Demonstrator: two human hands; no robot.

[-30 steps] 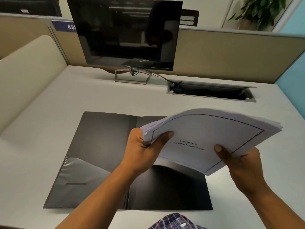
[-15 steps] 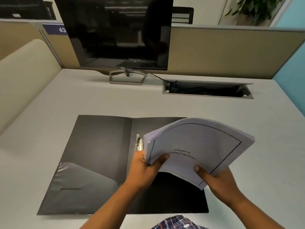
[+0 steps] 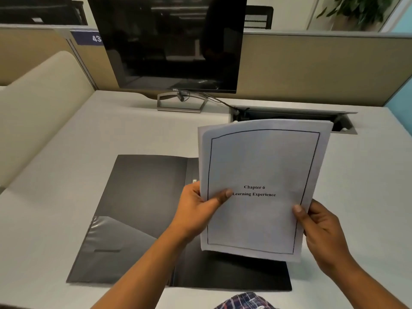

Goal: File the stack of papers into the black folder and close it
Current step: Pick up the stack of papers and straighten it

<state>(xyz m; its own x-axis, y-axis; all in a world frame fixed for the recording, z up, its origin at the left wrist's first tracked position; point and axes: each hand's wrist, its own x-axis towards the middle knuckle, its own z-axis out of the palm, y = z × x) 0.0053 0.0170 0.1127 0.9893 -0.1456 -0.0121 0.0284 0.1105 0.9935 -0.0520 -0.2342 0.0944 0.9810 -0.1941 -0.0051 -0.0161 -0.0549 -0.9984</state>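
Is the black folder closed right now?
No, the folder lies open flat on the desk, with both hands holding the papers above its right half.

head view | worn high, faces forward-down | close over desk (image 3: 66,175) | single view

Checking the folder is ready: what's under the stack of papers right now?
The stack of papers, held by both hands, hides most of the open black folder's right half. Only its lower strip shows; the rest of the clip at the spine is covered.
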